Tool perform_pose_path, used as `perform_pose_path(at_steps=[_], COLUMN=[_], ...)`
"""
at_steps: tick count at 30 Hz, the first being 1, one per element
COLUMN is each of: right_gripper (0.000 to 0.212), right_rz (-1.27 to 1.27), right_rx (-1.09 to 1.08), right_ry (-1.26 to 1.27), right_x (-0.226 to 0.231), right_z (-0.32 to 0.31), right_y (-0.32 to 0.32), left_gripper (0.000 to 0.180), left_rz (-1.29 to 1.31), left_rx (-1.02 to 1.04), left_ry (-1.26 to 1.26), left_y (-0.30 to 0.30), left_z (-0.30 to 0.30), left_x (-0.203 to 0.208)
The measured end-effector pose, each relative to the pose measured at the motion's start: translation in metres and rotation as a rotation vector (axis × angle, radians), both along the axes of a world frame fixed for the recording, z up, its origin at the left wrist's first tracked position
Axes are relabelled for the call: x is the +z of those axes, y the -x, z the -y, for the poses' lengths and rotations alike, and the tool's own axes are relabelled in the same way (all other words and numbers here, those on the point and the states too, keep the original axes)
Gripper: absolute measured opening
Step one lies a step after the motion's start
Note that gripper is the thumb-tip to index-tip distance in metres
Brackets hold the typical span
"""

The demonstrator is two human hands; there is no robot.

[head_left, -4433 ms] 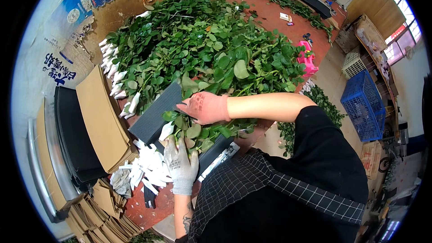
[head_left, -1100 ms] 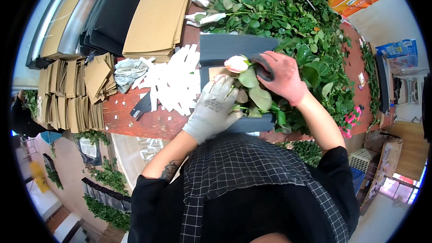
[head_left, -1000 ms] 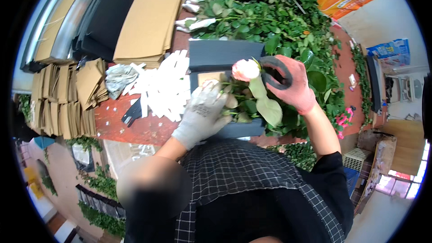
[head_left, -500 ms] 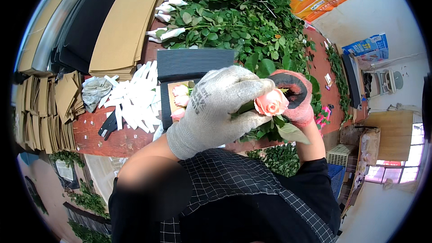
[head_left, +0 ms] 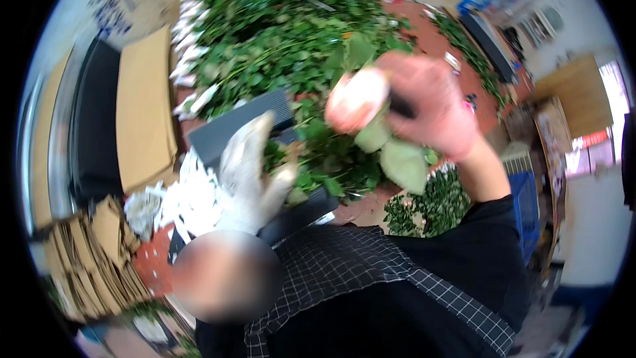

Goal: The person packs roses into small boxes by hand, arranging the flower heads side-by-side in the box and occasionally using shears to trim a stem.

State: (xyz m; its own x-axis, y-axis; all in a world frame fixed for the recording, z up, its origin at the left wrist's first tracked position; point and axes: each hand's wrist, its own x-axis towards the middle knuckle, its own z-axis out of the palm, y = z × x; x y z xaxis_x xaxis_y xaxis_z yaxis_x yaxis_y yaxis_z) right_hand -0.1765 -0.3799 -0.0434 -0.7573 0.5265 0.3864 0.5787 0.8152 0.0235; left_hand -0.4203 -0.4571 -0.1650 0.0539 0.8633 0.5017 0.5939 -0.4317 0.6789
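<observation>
My right hand (head_left: 430,103), in a pink-red glove with a dark palm, is raised on the right and closed round a pink rose (head_left: 358,101). Both are smeared by motion. Pale green leaves (head_left: 403,164) hang from the rose below the hand. My left hand (head_left: 248,176), in a grey-white knit glove, is apart from that rose, its thumb spread from the fingers. It hovers in front of a dark ridged board (head_left: 235,126) and hides part of it. Whatever lies beneath the left palm is hidden.
A heap of leafy stems (head_left: 271,40) with white-wrapped heads covers the back of the red table (head_left: 154,262). White strips (head_left: 192,199) lie by my left hand. Tan cardboard sheets (head_left: 146,113) and folded cardboard pieces (head_left: 93,265) stand at the left.
My left hand has come off the rose and moved left, fingers spread. My right hand has lifted the rose slightly up and left. The whole view has turned.
</observation>
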Motion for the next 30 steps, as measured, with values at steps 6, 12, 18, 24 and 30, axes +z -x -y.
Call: perform_pose_path(at_steps=[6,12,18,24,30], right_gripper=[0.027,0.027,0.026,0.03,0.053], right_rz=[-0.611,-1.343,-0.902,-0.432,0.511], right_rx=[-0.588,-0.614,-0.701,-1.112,-1.791], right_ry=[-0.119,-0.565,-1.019,-0.608,0.238], right_x=[0.137,0.168,0.118,0.011,-0.179], right_z=[0.004,0.136,0.275,0.301,0.341], right_y=[-0.251,-0.393,-0.342,-0.31,-0.415], left_gripper=[0.066,0.069,0.067,0.064,0.067], left_rz=[-0.686,-0.663,-0.797,-0.821,-0.664], left_rx=[-0.05,-0.021,-0.081,-0.082,-0.056], left_ry=[0.312,0.398,0.376,0.405,0.274], left_y=[0.014,0.019,0.022,0.028,0.03], left_z=[0.014,0.02,0.018,0.015,0.018], left_x=[-0.087,-0.112,-0.12,-0.115,-0.106])
